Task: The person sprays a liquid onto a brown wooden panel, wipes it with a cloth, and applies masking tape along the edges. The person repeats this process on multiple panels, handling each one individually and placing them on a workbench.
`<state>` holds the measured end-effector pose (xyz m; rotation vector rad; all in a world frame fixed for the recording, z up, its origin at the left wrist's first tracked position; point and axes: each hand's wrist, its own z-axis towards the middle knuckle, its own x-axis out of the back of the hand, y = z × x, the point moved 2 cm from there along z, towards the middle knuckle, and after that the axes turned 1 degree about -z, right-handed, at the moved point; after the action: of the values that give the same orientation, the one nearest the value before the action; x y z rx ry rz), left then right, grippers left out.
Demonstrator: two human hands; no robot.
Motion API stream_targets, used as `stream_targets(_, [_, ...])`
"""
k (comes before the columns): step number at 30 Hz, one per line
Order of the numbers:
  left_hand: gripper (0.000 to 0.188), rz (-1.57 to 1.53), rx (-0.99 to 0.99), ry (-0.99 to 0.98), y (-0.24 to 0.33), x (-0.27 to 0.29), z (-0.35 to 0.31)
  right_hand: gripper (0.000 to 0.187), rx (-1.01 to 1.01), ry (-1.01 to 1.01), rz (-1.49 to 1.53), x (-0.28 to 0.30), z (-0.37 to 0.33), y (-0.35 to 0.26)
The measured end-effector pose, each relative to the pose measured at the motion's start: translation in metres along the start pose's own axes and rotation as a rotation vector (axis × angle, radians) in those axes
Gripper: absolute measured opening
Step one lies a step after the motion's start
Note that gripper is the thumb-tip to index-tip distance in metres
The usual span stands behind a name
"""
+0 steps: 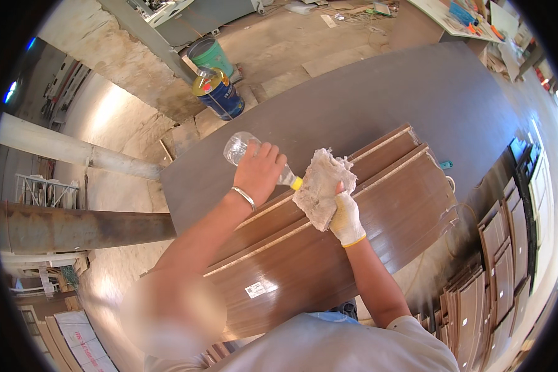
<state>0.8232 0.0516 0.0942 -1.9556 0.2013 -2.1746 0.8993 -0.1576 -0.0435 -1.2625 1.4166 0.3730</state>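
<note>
So your left arm is reaching up and in from the lower left, with a shiny bangle (243, 198) sitting on the wrist and the back of your left hand (260, 172) facing up. Your right forearm is coming up from the lower right and angling inward, and your right hand (347, 218) is wearing a whitish knit glove with a yellow edge at the cuff. Grip-wise, your left fingers are curling right around the middle of a clear plastic bottle (236, 149), closed snugly on it. You're holding it tipped over, its base sticking out up and left while the yellow cap (297, 183) is pointing down and right at the left edge of a ragged, pale cloth (322, 186). I can't tell if the cap is actually touching it. Your right hand is pinching that cloth by its lower right part, thumb lying on top; the other fingers are mostly hiding, so I can't tell how they're spread underneath. You're holding the cloth out flat-ish above the brown panels (378, 226), which are lying on a big grey-brown table (415, 93). As for containers, the bottle is looking see-through, but I can't make out what's in it. Past the table's far left side, a blue drum (224, 102) is standing just in front of a green bucket (211, 54), and I'm not able to make out the contents of either one.
</note>
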Motion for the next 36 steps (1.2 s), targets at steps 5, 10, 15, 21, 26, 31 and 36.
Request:
stream_targets(5, [0.017, 0.019, 0.104, 0.159, -0.01, 0.008, -0.003, 0.074, -0.011, 0.031, -0.138, -0.016, 0.012, 0.011])
stream_targets(10, [0.027, -0.044, 0.135, 0.093, -0.016, -0.008, -0.031, 0.075, 0.061, -0.02, -0.017, -0.034, 0.018, 0.003])
stream_targets(15, [0.042, -0.225, 0.327, 0.103, -0.039, -0.073, -0.047, 0.078, -0.109, -0.224, 0.304, -0.058, 0.019, 0.013])
stream_targets(21, [0.048, -0.52, 0.647, -0.072, -0.045, -0.154, -0.057, 0.077, -0.116, -0.143, 0.34, -0.054, 0.004, 0.02])
stream_targets(26, [0.044, -0.295, 0.397, 0.05, -0.033, -0.137, -0.052, 0.068, -0.095, -0.1, 0.337, -0.031, -0.011, 0.011])
stream_targets(31, [0.032, -0.078, 0.093, 0.205, -0.018, -0.067, -0.023, 0.071, -0.113, -0.04, 0.27, -0.022, 0.001, 0.025])
stream_targets(36, [0.031, 0.099, -0.076, 0.114, -0.003, -0.015, -0.022, 0.07, -0.123, -0.117, 0.281, -0.031, 0.014, 0.034])
